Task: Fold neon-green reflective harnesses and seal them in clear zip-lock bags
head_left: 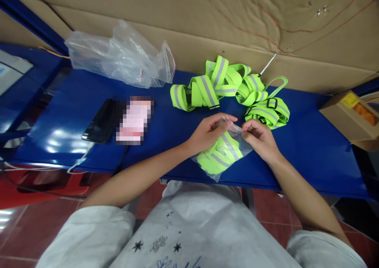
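A clear zip bag (246,148) with a folded neon-yellow reflective strap (219,154) inside lies at the front edge of the blue table. My left hand (209,131) pinches the bag's top edge, thumb over it. On the other side, my right hand (260,138) grips the same edge near its right corner between thumb and fingers. Whether the zip is fully closed I cannot tell. Just beyond my hands sit several more rolled reflective straps (206,90), some with black buckles; one bundle (268,113) is right behind my right hand.
Empty clear bags (118,58) are heaped at the back left against the cardboard wall (189,34). A black phone (99,121) with a white cable and a blurred pink item (134,121) lie on the left. An open cardboard box (352,114) stands at the right end.
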The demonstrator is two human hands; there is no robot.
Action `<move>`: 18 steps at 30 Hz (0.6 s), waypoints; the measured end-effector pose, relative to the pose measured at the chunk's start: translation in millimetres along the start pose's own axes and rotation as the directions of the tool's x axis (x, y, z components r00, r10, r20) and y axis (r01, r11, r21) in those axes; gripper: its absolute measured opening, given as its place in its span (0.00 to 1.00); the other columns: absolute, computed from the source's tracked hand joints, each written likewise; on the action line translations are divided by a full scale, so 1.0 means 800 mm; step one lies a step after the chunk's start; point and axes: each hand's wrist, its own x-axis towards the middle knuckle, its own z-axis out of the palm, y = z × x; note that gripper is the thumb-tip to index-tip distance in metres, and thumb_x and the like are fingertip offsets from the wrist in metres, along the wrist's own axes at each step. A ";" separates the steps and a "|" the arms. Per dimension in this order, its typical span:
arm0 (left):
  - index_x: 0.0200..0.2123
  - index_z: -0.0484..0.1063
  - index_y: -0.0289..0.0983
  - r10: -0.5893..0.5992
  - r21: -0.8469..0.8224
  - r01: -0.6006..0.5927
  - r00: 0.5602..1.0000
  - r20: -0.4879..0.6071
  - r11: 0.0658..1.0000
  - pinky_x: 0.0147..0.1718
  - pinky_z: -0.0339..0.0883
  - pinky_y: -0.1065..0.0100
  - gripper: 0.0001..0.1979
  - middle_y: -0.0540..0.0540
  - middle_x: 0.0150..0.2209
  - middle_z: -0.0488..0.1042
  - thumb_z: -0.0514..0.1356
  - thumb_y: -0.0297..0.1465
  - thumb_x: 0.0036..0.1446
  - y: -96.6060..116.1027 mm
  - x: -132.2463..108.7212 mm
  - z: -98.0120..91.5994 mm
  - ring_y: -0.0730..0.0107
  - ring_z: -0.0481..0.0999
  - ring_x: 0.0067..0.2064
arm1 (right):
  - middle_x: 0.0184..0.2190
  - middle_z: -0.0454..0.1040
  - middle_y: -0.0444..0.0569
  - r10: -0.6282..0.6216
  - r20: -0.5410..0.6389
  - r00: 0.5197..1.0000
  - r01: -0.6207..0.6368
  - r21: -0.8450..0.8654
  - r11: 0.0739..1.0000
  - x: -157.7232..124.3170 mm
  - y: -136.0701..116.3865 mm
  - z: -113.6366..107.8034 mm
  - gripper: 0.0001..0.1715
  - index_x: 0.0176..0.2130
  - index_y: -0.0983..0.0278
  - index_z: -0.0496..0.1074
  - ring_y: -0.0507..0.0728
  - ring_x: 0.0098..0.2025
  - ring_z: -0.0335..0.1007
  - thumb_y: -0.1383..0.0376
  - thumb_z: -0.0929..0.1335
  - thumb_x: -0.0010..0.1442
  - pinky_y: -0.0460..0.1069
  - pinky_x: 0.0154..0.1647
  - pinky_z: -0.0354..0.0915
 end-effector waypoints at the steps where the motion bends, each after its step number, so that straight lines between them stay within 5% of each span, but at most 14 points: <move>1: 0.50 0.82 0.37 0.013 0.005 -0.013 1.000 -0.022 1.000 0.24 0.50 0.70 0.24 0.48 0.33 0.80 0.64 0.51 0.67 0.000 0.000 0.000 0.78 0.61 0.25 | 0.23 0.66 0.40 -0.004 0.000 1.000 0.004 -0.008 1.000 0.000 0.001 0.000 0.06 0.31 0.61 0.72 0.48 0.24 0.58 0.65 0.73 0.58 0.47 0.25 0.52; 8: 0.50 0.83 0.35 -0.003 0.039 0.002 1.000 0.027 0.999 0.33 0.63 0.71 0.23 0.44 0.39 0.84 0.64 0.48 0.69 -0.004 0.001 0.000 0.73 0.75 0.33 | 0.25 0.69 0.42 -0.039 0.023 0.999 0.039 -0.015 0.999 0.001 0.008 0.000 0.05 0.33 0.61 0.74 0.49 0.26 0.61 0.64 0.73 0.59 0.46 0.27 0.56; 18: 0.60 0.80 0.35 -0.030 0.160 0.019 0.997 0.068 0.987 0.33 0.63 0.70 0.25 0.46 0.38 0.84 0.57 0.47 0.73 -0.009 -0.002 0.001 0.72 0.75 0.34 | 0.26 0.71 0.42 -0.080 0.024 0.997 0.082 -0.108 0.991 -0.003 0.007 0.000 0.06 0.32 0.61 0.73 0.49 0.26 0.62 0.64 0.72 0.60 0.46 0.28 0.58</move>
